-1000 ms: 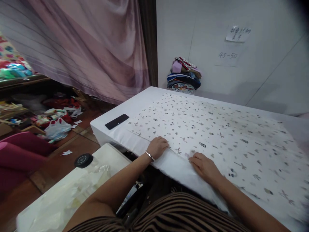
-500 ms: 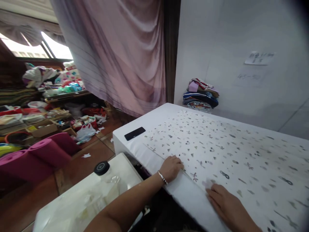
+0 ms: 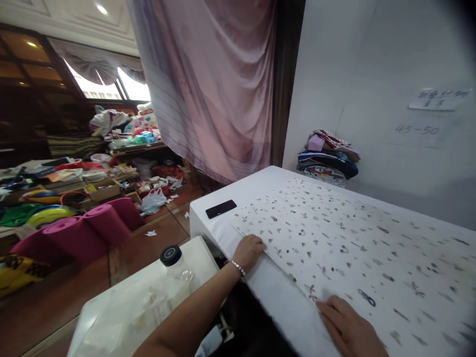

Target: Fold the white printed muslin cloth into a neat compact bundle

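A white printed cloth (image 3: 330, 235) with small plant-like motifs lies spread over a white-covered table (image 3: 256, 182). My left hand (image 3: 250, 252), a bracelet at its wrist, is closed on the cloth's near edge, fingers curled at the hem. Farther down the same edge, my right hand (image 3: 349, 322) pinches the cloth between thumb and fingers, beside a reddish motif. The fabric between the hands lies flat, its edge fairly straight. A black phone (image 3: 221, 208) rests on the table beyond my left hand.
At my left stands a white surface (image 3: 111, 302) with a round black object (image 3: 171, 255) and clear plastic. Folded fabrics (image 3: 329, 154) are stacked by the wall. Pink rolls (image 3: 76, 235) lie on the floor. A curtain (image 3: 223, 89) hangs behind the table.
My left hand has slid along the cloth's edge towards the phone. My right hand has come slightly nearer the reddish motif. The view has swung left.
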Demonstrator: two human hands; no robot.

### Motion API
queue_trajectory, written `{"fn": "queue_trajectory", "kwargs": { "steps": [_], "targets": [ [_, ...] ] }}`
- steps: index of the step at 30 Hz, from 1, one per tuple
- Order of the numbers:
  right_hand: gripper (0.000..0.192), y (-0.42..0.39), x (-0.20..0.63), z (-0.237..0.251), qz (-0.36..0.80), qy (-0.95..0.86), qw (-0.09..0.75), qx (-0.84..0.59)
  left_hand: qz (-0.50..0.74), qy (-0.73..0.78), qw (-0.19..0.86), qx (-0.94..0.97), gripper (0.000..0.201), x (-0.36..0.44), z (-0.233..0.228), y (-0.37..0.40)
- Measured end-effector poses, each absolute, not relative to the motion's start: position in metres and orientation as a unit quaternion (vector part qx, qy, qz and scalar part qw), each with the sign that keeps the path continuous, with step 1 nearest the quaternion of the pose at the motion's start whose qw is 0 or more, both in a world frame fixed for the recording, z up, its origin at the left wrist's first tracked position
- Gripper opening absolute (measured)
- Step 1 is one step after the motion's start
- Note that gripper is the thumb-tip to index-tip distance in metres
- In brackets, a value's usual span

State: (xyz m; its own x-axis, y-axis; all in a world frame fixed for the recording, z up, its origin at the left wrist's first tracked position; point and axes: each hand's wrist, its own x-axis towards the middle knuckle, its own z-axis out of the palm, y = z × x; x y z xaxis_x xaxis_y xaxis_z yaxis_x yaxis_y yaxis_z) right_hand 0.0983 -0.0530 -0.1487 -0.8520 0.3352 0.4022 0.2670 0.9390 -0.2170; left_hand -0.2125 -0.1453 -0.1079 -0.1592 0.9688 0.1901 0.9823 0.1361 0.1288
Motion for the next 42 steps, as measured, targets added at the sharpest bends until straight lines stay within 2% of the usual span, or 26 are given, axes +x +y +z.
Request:
{"fn": "queue_trajectory", "kwargs": {
  "steps": [7, 15, 24, 33, 38, 42],
  "targets": [
    [0.025, -0.053, 0.101, -0.153, 0.079, -0.956, 0.233, -0.158, -0.140, -0.905, 0.026, -0.400, 0.023, -0.287, -0.099, -0.154],
    [0.027, -0.056, 0.099, -0.146, 0.079, -0.950, 0.253, -0.165, -0.184, -0.954, -0.029, -0.235, 0.035, -0.326, -0.092, -0.132],
    [0.026, -0.054, 0.100, -0.152, 0.084, -0.949, 0.259, -0.161, -0.235, -0.950, -0.079, -0.190, 0.049, -0.334, -0.084, -0.123],
    [0.025, -0.055, 0.101, -0.153, 0.109, -0.949, 0.236, -0.176, -0.262, -0.944, -0.048, -0.194, 0.034, -0.331, -0.089, -0.129],
    [0.024, -0.056, 0.101, -0.148, 0.084, -0.952, 0.247, -0.162, -0.307, -0.923, -0.016, -0.230, 0.035, -0.348, -0.073, -0.111],
    [0.026, -0.057, 0.101, -0.146, 0.088, -0.951, 0.236, -0.177, -0.303, -0.925, -0.021, -0.230, 0.033, -0.356, -0.076, -0.103]
  ]
}}
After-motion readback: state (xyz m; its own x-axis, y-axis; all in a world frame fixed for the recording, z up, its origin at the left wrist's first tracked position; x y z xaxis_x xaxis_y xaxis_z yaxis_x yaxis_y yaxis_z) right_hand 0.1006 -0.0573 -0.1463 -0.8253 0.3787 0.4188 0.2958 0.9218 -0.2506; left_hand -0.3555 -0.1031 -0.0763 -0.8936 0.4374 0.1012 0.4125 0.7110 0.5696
